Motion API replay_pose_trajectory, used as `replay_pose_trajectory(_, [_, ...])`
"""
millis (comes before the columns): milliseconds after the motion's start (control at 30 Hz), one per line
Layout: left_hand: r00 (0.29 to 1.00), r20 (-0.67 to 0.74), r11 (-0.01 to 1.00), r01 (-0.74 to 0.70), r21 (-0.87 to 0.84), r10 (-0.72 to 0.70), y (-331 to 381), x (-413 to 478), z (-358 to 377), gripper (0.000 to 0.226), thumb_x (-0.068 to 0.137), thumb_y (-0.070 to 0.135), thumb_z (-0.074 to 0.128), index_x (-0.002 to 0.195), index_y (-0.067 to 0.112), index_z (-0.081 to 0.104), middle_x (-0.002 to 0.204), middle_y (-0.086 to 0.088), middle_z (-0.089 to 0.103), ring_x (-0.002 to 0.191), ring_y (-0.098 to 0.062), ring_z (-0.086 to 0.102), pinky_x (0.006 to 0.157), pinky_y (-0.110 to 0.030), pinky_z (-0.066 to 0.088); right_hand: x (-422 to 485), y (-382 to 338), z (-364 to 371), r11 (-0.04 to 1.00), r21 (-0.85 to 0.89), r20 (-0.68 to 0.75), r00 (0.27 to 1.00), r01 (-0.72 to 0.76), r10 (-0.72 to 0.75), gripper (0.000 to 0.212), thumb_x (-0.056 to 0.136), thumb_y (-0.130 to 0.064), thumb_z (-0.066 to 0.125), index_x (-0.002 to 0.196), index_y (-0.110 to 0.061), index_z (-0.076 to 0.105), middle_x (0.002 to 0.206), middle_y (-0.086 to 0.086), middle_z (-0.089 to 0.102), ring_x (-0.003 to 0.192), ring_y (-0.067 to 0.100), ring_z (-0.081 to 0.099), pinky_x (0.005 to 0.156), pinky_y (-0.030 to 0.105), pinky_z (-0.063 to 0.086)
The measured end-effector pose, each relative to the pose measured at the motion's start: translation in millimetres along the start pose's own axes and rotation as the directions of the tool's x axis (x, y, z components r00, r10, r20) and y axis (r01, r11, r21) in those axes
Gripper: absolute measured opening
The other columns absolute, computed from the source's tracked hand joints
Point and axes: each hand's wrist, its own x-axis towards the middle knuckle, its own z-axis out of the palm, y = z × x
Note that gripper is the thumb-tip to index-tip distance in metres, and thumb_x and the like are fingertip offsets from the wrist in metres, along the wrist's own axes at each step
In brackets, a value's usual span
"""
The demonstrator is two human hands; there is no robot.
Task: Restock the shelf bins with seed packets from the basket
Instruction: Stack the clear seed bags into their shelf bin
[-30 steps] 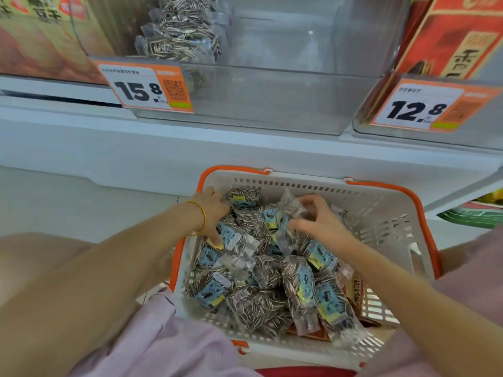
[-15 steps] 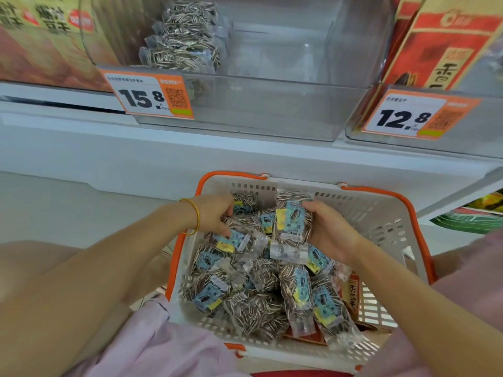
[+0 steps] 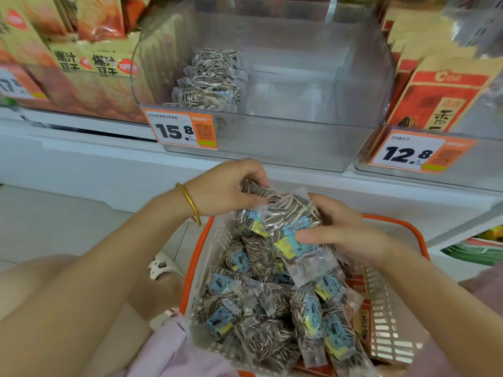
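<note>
While both hands (image 3: 226, 186) (image 3: 345, 229) grip seed packets (image 3: 295, 213), the clear bin (image 3: 272, 137) beyond the fingertips holds few; the basket (image 3: 194, 265) under them looks full.

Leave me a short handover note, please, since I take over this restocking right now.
Left hand: fingers pinch one seed packet over the far end of the basket.
Right hand: grips a second packet, blue label up.
Clear bin tagged 15.8: short stack at its left side.
Done: two packets in hand. Left: bin them, then the pile in the basket.
</note>
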Motion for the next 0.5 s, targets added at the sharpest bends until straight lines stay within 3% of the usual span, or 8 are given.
replay_pose_trajectory(133, [0.945,-0.321,0.983,-0.118,-0.139,0.068,15.0,-6.0,-42.7,0.034,0.076,0.034,0.074,0.101,0.016,0.060,0.081,0.005,0.053,0.068,0.000,0.048,0.065,-0.016,0.043,13.1,-66.2,-1.7,0.978,-0.047,-0.029,0.979,0.202,-0.204,0.033,0.054,-0.031,0.075,0.086,-0.037,0.073,0.089,-0.009,0.073,0.082,0.009,0.069,0.071,0.020,0.053])
replay_pose_trajectory(167, [0.892,-0.444,0.973,-0.168,-0.156,0.082,16.3,-7.0,-54.6,0.029,0.079,0.036,0.067,0.101,0.018,0.058,0.085,0.005,0.055,0.074,-0.003,0.051,0.069,-0.019,0.045,19.8,-86.2,-3.2,0.964,-0.083,-0.042,0.966,0.252,-0.256,0.029,0.055,-0.029,0.074,0.083,-0.036,0.073,0.084,-0.011,0.073,0.078,0.006,0.069,0.067,0.019,0.053])
replay_pose_trajectory(233, [0.714,-0.693,0.977,-0.204,-0.067,0.102,15.4,-8.9,-76.8,0.023,0.087,0.032,0.051,0.105,0.018,0.055,0.094,0.010,0.055,0.085,-0.003,0.054,0.081,-0.023,0.047,39.4,-124.9,-7.1,0.929,-0.175,-0.086,0.935,0.327,-0.345,0.025,0.063,-0.021,0.073,0.087,-0.028,0.070,0.084,-0.009,0.072,0.077,0.008,0.069,0.066,0.022,0.054])
replay_pose_trajectory(333, [0.477,-0.874,0.994,-0.091,0.061,0.097,-0.5,-10.5,-98.3,0.026,0.091,0.013,0.042,0.110,0.003,0.056,0.095,0.019,0.048,0.092,-0.002,0.052,0.088,-0.022,0.045,82.6,-167.3,-6.6,0.850,-0.417,-0.105,0.912,0.321,-0.396,0.028,0.076,-0.021,0.070,0.103,-0.017,0.065,0.103,0.003,0.070,0.089,0.016,0.068,0.079,0.036,0.056])
replay_pose_trajectory(433, [0.436,-0.894,0.994,-0.013,0.111,0.105,-21.8,-11.3,-100.1,0.030,0.088,0.011,0.037,0.110,0.000,0.055,0.099,0.007,0.051,0.096,-0.024,0.057,0.087,-0.042,0.048,125.0,-183.3,-1.0,0.751,-0.616,-0.007,0.952,0.236,-0.305,0.025,0.078,-0.023,0.070,0.097,-0.009,0.061,0.094,0.009,0.063,0.085,0.027,0.063,0.072,0.038,0.051])
replay_pose_trajectory(500, [0.460,-0.877,0.985,0.030,0.172,0.139,-30.5,-9.8,-95.9,0.030,0.088,0.006,0.037,0.111,-0.001,0.055,0.103,-0.003,0.050,0.096,-0.031,0.056,0.087,-0.041,0.047,145.9,-188.3,5.1,0.715,-0.674,0.070,0.980,0.185,-0.188,0.026,0.078,-0.024,0.068,0.094,-0.005,0.059,0.089,0.005,0.057,0.078,0.021,0.056,0.067,0.034,0.042])
